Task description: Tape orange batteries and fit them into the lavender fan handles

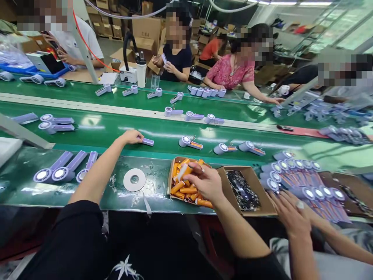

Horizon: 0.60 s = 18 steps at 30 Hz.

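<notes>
My left hand (pixel 132 137) reaches out to the green conveyor belt, its fingers closed on a lavender handheld fan (pixel 148 142). The fan's handle points right, and its round head is hidden behind the hand. My right hand (pixel 206 182) is above a cardboard box (pixel 169 186) of orange cylindrical batteries (pixel 188 190). Between its thumb and fingers is an orange battery (pixel 184 171) with a whitish side. Left of the box lies a white roll of tape (pixel 134 179) with a loose end hanging over the bench edge.
Several fans (pixel 61 173) lie on the bench at left; more fans (pixel 190 142) lie along the belt. A box of small black parts (pixel 243 190) stands right of the batteries. A co-worker's hands (pixel 291 214) are beside a fan cluster (pixel 300 171). Other people sit across the belt.
</notes>
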{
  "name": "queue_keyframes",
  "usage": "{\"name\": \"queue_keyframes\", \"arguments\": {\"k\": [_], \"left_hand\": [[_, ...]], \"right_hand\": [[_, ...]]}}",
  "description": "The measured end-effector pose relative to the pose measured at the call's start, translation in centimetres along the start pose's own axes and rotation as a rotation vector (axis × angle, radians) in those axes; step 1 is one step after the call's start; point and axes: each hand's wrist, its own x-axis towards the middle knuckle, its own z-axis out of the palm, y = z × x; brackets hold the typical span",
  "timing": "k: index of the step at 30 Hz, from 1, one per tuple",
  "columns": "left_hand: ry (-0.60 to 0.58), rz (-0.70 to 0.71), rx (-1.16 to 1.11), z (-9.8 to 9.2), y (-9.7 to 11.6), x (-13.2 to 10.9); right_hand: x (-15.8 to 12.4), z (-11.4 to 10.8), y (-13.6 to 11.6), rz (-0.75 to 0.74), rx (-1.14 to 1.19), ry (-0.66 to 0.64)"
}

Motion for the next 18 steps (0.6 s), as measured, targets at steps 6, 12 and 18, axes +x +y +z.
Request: {"name": "queue_keyframes", "arguments": {"k": [6,12,18], "left_hand": [[0.169,-0.001,-0.159,2.5,0.2,-0.8],[0.221,0.025,-0.163,3.3,0.9,-0.1],[0.2,0.17,-0.166,2.4,1.2,-0.2]], "right_hand": [[15.6,9.0,5.1,-0.011,-0.234,-0.42],[20.7,13.0,10.3,-0.123,-0.77,-0.66],[20.1,13.4,8.8,-0.145,-1.097,-0.804]]}}
